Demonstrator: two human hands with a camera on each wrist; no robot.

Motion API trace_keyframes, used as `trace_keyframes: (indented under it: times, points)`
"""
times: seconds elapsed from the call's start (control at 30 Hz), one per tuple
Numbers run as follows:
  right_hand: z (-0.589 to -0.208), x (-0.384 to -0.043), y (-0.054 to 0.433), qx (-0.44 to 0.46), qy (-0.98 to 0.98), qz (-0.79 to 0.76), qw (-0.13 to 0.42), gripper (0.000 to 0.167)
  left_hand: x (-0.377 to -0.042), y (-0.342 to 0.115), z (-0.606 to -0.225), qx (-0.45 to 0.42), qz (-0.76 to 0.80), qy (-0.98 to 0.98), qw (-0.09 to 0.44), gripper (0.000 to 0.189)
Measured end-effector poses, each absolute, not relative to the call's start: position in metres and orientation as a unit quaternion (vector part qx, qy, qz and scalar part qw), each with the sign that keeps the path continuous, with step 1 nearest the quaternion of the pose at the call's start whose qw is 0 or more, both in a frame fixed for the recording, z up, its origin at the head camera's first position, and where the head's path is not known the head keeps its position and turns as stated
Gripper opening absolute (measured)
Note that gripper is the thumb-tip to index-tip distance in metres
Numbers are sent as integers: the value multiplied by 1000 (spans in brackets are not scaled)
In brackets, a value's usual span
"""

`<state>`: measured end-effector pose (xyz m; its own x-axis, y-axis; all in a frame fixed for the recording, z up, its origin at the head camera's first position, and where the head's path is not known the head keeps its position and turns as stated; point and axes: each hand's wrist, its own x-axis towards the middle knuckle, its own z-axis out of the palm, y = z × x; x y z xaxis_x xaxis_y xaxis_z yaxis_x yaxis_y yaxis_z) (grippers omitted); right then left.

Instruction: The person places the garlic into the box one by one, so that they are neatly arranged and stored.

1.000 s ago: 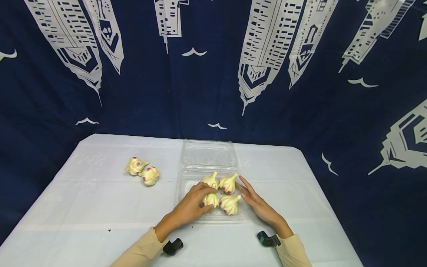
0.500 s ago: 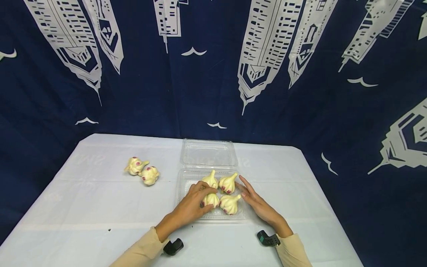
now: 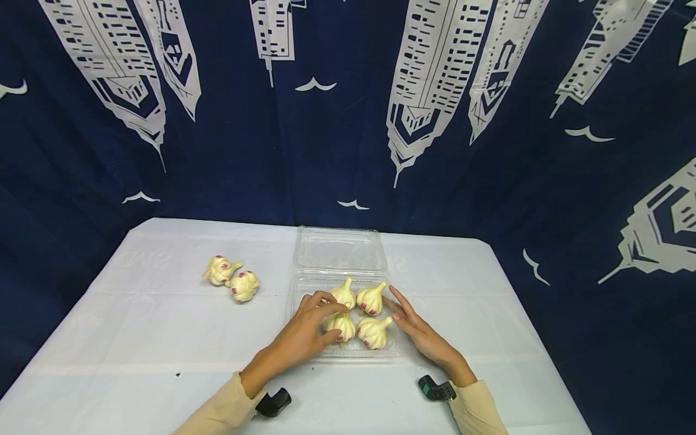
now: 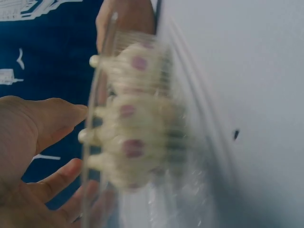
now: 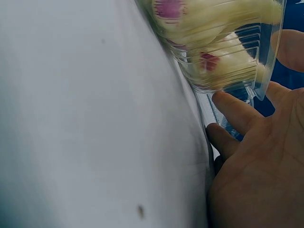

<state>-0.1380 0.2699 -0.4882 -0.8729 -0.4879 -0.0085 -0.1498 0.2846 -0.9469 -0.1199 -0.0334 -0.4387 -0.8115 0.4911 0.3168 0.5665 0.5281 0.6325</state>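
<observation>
Several garlic bulbs with purple patches sit in a clear plastic clamshell box [image 3: 293, 302], whose lid [image 3: 341, 251] lies back behind it. My left hand [image 3: 301, 329] hovers over the box's left side, thumb and fingers spread apart around the front-left garlic bulb [image 3: 341, 328]. In the left wrist view, a gap shows between thumb and fingers, and the bulbs look blurred behind the box wall. Against the box's right side rests my right hand [image 3: 424, 338], with its fingers extended. The front-right bulb [image 3: 373, 332] and back-right bulb [image 3: 371, 298] stand near those fingertips; the back-left bulb [image 3: 344, 294] is partly covered.
Two more garlic bulbs [image 3: 220, 270] lie close together at the left on the white-covered table [image 3: 190, 338]. A navy curtain [image 3: 234, 151] printed with white buildings hangs behind the table's far edge. A small dark speck [image 3: 177, 374] marks the cloth at front left.
My left hand has loosened from the front-left garlic bulb and drawn slightly left, its fingers more spread. That bulb has shifted a little left. My right hand stays at the box's side.
</observation>
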Motion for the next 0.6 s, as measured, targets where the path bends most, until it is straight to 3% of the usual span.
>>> trace_keyframes:
  times: [0.37, 0.6]
  points:
    - [-487, -138, 269, -202, 786, -564, 153, 62, -131, -77, -428, -238, -400, -873, 144, 35]
    - [-487, -138, 269, -202, 783, -567, 159, 62, -147, -120, -437, -178, -402, -884, 159, 39]
